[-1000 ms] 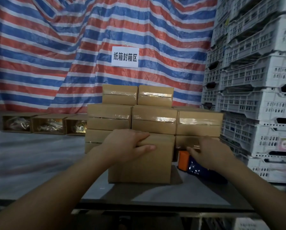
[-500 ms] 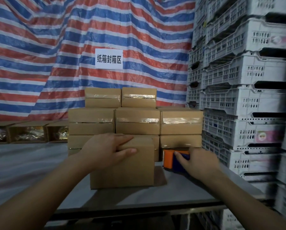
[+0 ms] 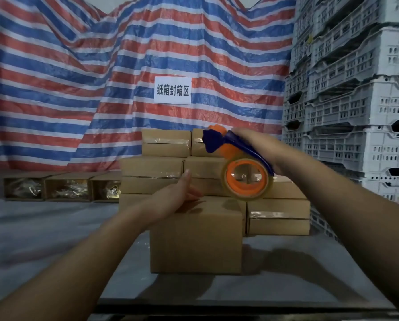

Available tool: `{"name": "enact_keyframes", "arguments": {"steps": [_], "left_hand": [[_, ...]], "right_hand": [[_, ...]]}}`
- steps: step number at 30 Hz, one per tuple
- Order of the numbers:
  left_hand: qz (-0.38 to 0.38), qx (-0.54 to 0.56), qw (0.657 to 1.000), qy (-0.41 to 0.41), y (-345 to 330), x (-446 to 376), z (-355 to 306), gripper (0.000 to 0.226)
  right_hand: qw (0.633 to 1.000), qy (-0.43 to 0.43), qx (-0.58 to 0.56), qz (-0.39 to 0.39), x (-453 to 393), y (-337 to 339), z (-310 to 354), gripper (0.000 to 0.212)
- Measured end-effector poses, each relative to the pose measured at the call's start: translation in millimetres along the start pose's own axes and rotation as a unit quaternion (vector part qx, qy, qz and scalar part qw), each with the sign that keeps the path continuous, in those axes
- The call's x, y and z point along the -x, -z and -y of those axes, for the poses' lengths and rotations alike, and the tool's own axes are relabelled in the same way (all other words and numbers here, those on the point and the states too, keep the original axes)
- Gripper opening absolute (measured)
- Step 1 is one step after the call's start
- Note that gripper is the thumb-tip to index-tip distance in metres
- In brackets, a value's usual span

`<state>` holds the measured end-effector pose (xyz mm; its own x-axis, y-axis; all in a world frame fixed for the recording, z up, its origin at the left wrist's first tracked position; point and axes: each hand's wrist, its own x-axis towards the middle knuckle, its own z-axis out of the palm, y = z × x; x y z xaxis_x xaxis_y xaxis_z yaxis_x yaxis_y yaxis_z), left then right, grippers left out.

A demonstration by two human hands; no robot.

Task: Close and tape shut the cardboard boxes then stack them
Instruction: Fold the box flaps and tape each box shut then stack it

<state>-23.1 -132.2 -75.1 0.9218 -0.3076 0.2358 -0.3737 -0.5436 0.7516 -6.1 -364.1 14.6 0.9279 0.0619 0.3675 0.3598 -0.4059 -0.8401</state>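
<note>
The right hand (image 3: 256,147) gripped the tape dispenser (image 3: 237,163) above the closed box (image 3: 196,237). The left hand (image 3: 173,195), fingers straight, rested on the box's top.

One untaped closed box (image 3: 195,237) near on the worktop (image 3: 55,239). Seven taped boxes (image 3: 279,218) visible in the far stack; any hidden ones uncounted. Three open boxes (image 3: 67,186) far left. One tape dispenser (image 3: 237,158) carrying one tape roll (image 3: 247,179). Two hands. One printed sign (image 3: 172,90).
</note>
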Motion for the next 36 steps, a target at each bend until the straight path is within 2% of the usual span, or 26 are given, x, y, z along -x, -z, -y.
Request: {"name": "enact_keyframes", "arguments": {"steps": [2,6,9,13,20,25,30,33,36], "left_hand": [[-0.015,0.047,0.999,0.009,1,2,-3,0.077],[-0.07,0.214,0.973,0.05,4,0,-10,0.076],[-0.076,0.329,0.936,0.097,9,-1,-16,0.073],[-0.088,0.386,0.913,0.103,18,-4,-14,0.06],[-0.089,0.418,0.9,0.085,22,-6,-19,0.043],[-0.086,0.383,0.918,0.053,17,-10,-22,0.025],[-0.118,0.344,0.927,0.094,15,-8,-17,0.017],[-0.154,0.305,0.931,0.125,11,-11,-9,0.012],[-0.195,0.344,0.906,0.154,14,-17,4,0.021]], "right_hand": [[0.997,-0.01,-0.015,0.071,-7,-15,8,0.035],[0.99,-0.015,0.071,0.123,-16,-31,6,0.038],[0.988,-0.036,0.074,0.133,-17,-32,7,0.043],[0.985,-0.021,0.122,0.119,-20,-32,4,0.046],[0.987,-0.044,0.09,0.127,-20,-31,5,0.047],[0.986,-0.029,0.111,0.119,-21,-33,5,0.042],[0.983,-0.04,0.104,0.145,-27,-33,8,0.045],[0.973,-0.052,0.155,0.161,-30,-34,16,0.047],[0.961,-0.081,0.206,0.166,-34,-20,20,0.053]]}}
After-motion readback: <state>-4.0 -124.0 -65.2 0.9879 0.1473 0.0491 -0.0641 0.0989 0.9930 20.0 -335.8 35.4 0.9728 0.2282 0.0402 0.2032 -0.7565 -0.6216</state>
